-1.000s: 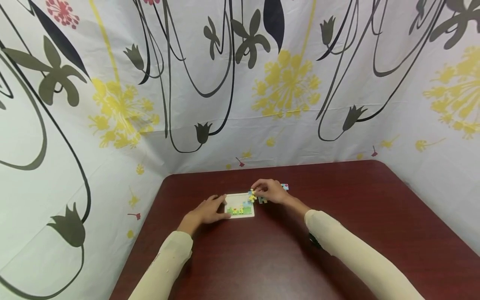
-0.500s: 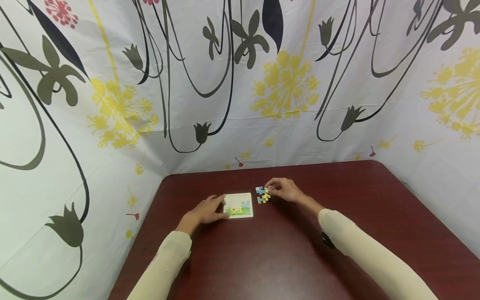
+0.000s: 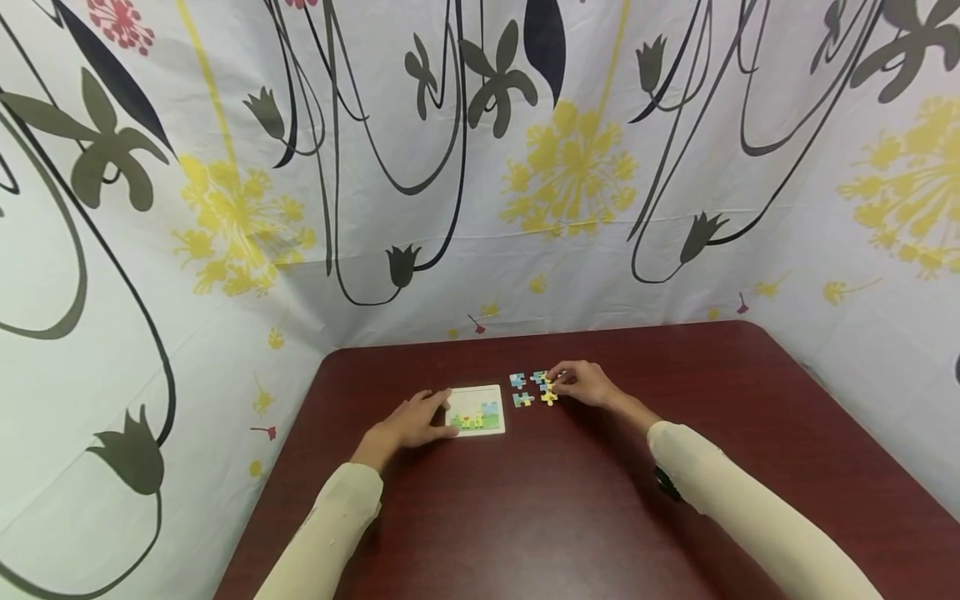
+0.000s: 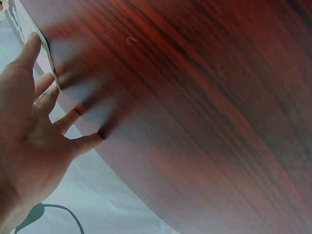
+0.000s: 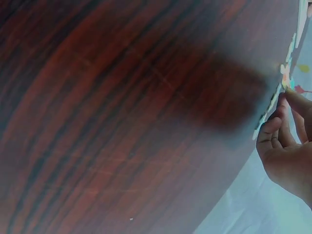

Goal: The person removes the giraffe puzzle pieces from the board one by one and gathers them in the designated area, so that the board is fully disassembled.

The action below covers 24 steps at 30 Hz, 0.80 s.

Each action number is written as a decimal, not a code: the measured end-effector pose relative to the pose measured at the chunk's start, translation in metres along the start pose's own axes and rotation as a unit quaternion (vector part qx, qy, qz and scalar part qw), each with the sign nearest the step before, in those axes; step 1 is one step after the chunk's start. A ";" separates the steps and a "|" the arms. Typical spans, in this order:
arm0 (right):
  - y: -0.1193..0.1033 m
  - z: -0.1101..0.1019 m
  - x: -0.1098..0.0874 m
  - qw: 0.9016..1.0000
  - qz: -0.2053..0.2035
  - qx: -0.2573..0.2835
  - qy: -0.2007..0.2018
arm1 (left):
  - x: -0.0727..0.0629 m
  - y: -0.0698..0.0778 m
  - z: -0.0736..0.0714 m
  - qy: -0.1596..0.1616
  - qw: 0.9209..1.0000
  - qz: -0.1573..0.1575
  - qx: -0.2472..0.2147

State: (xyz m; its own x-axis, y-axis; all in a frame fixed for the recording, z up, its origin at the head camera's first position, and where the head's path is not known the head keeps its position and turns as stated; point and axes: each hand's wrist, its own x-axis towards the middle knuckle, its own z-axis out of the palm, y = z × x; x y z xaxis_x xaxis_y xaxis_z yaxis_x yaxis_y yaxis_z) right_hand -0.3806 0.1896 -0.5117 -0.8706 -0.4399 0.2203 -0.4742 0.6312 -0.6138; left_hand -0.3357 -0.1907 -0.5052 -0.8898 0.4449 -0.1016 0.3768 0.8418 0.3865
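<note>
My left hand (image 3: 408,421) rests at the left edge of a small white puzzle tray (image 3: 459,400), fingers spread and the thumb at its near corner. In the left wrist view the thumb (image 4: 30,51) lies over the tray's edge. Fitted pieces along the tray's lower part form a green, yellow and blue picture (image 3: 476,419). To the right of the tray, my right hand (image 3: 588,385) pinches a yellow and blue jigsaw piece (image 3: 550,398) between thumb and fingertips, low over the table. In the right wrist view the fingers partly hide this piece (image 5: 286,80).
Several loose jigsaw pieces (image 3: 522,400) lie between the tray and my right hand, another blue piece (image 3: 517,380) just behind them. The dark red wooden table (image 3: 510,517) ends at the back against a flower-printed cloth (image 3: 465,208).
My right hand has carried the yellow and blue jigsaw piece from the tray's upper right corner rightward to the loose pieces, uncovering some of them. My left hand stays at the tray.
</note>
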 end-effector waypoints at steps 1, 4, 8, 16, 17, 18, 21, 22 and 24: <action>0.001 0.001 0.000 1.000 0.002 -0.001 0.000 | 0.000 0.000 0.000 0.000 1.000 0.000 0.000; 0.003 0.002 -0.002 1.000 0.006 -0.010 -0.001 | 0.000 0.000 0.000 0.002 1.000 0.001 0.001; 0.006 0.004 -0.003 1.000 0.011 -0.018 -0.006 | 0.000 0.001 -0.001 0.002 1.000 0.001 -0.001; 0.006 0.004 -0.001 0.999 0.012 -0.029 -0.005 | 0.001 0.002 -0.002 0.000 1.000 0.000 -0.001; 0.006 0.005 -0.001 0.999 0.013 -0.029 -0.006 | 0.001 0.002 -0.002 -0.001 1.000 0.000 -0.001; 0.005 0.005 -0.001 0.999 0.015 -0.027 -0.007 | 0.000 0.002 -0.002 -0.001 1.000 -0.001 0.000; 0.003 0.005 0.000 1.000 0.018 -0.019 -0.010 | -0.001 0.002 -0.002 -0.003 1.000 -0.003 -0.002; 0.002 0.005 0.001 1.000 0.017 -0.016 -0.012 | -0.001 0.002 -0.002 -0.003 1.000 -0.003 -0.001; -0.001 0.006 0.002 1.000 0.014 -0.008 -0.016 | -0.002 0.002 -0.002 -0.004 1.000 -0.004 -0.001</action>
State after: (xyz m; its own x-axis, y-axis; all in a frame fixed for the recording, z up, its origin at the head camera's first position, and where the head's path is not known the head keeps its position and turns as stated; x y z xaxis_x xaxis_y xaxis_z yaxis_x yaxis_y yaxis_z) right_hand -0.3807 0.1842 -0.5153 -0.8789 -0.4426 0.1781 -0.4521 0.6534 -0.6072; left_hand -0.3341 -0.1903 -0.5025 -0.8911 0.4397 -0.1120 0.3684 0.8452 0.3872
